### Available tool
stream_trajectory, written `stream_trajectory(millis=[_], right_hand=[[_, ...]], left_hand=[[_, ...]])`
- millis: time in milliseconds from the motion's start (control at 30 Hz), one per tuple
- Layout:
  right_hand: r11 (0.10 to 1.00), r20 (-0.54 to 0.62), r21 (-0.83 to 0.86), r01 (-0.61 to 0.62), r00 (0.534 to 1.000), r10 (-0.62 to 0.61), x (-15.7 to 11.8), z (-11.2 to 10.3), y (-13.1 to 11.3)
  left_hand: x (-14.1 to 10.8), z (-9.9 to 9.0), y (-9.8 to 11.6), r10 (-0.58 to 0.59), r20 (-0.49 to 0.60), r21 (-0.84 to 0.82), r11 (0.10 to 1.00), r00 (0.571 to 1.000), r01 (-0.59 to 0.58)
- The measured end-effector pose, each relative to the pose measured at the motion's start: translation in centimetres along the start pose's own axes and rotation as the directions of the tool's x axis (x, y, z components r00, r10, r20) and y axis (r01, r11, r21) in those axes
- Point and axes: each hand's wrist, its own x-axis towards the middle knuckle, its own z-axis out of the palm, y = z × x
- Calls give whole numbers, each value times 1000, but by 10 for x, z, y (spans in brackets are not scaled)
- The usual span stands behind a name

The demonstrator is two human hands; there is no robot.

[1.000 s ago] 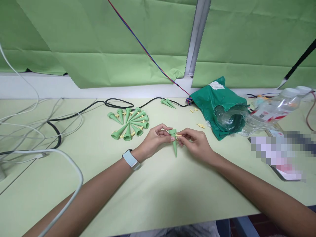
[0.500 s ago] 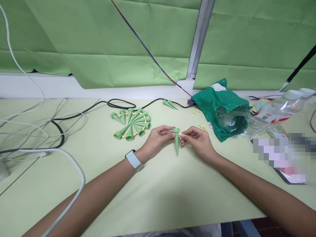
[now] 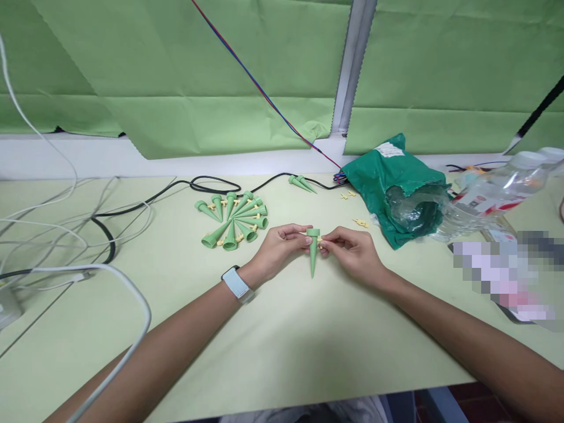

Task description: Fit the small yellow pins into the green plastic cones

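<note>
Between thumb and fingers, my left hand [image 3: 286, 247] holds a green plastic watering spike [image 3: 313, 252], its tip pointing down. My right hand [image 3: 352, 249] pinches a small yellow valve [image 3: 320, 240] against the spike's side, just below the cap; the fingers hide part of it. Left of my hands, several green spikes [image 3: 230, 201] with yellow valves lie fanned in a ring, tips inward. Two more spikes [image 3: 302, 183] lie farther back. Loose yellow valves [image 3: 361, 223] are scattered beyond my right hand.
A torn green plastic bag [image 3: 396, 188] and clear bottles [image 3: 497, 188] stand at the right, with a blurred flat object [image 3: 502, 282] nearer me. White and black cables [image 3: 110, 235] run across the left side of the table [image 3: 282, 352]. Green paper [image 3: 220, 88] covers the wall behind.
The view has shifted slightly. Both hands keep their hold on the spike and valve, which appear pressed a little closer together.
</note>
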Motion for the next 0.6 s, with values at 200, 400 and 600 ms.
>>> stream_trajectory(millis=[200, 400, 600], right_hand=[[983, -13, 151, -109, 994, 112, 5, 4, -3], [944, 27, 257, -207, 978, 207, 11, 5, -8], [972, 23, 176, -153, 988, 151, 12, 6, 2]], left_hand=[[0, -2, -2, 22, 22, -13, 1000, 1000, -22], [0, -5, -3, 35, 6, 26, 999, 999, -35], [1, -3, -3, 42, -19, 23, 999, 999, -42]])
